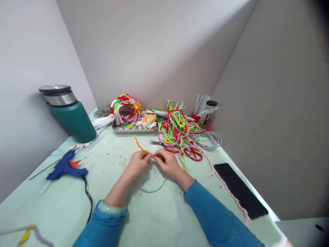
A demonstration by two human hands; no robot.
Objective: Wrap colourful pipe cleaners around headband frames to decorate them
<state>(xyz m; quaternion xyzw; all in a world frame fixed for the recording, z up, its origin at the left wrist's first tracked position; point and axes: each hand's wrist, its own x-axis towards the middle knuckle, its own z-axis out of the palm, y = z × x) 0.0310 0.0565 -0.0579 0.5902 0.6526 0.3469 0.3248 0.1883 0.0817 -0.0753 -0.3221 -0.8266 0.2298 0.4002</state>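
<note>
Orange pipe cleaner [141, 147] pinched between closed left hand [137, 162] and right hand [167, 162], its tail up-left

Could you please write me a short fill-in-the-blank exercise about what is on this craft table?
1. Both hands, the left hand and the right hand, pinch an ____ pipe cleaner.
2. The glue gun is ____ in colour.
3. The metal tray lies to the ____ of the green flask.

Missing words: orange; blue; right

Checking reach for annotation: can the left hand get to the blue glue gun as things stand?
Probably yes. The left hand is pinching the orange pipe cleaner, so it must let go first; bare table lies between it and the glue gun.
</note>
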